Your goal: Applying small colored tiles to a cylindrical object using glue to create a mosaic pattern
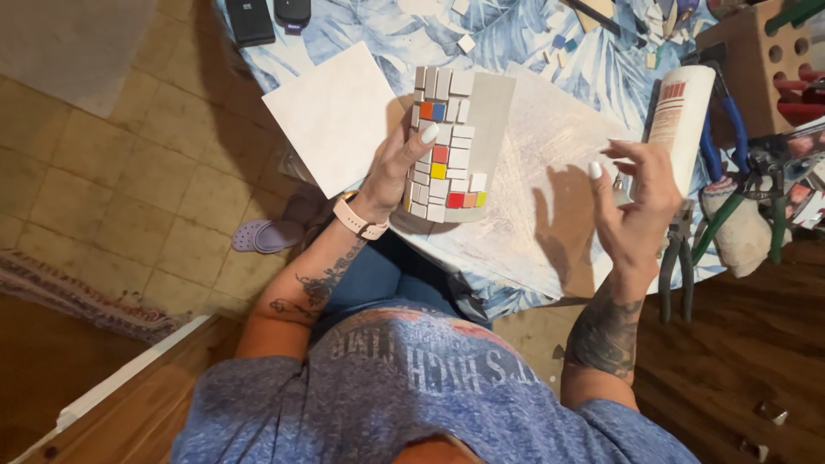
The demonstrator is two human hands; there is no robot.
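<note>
My left hand [404, 163] grips a grey cylinder-shaped pot [485, 129] held over the table, its side partly covered in small white mosaic tiles with a few orange, blue, red and yellow ones. My right hand [640, 193] hovers to the right of it, fingers spread and slightly curled, holding nothing that I can see. A white glue tube [683, 116] lies on the table just beyond my right hand. Under both hands is a pale scuffed work board [550, 155].
A white square tile [331, 112] lies left of the pot on the blue leaf-print tablecloth [395, 34]. Pliers [675, 266], blue-handled tools [718, 146] and a wooden holder block [756, 60] crowd the right side. Loose tile pieces [467, 43] are scattered at the back. A purple clog [266, 234] rests on the floor.
</note>
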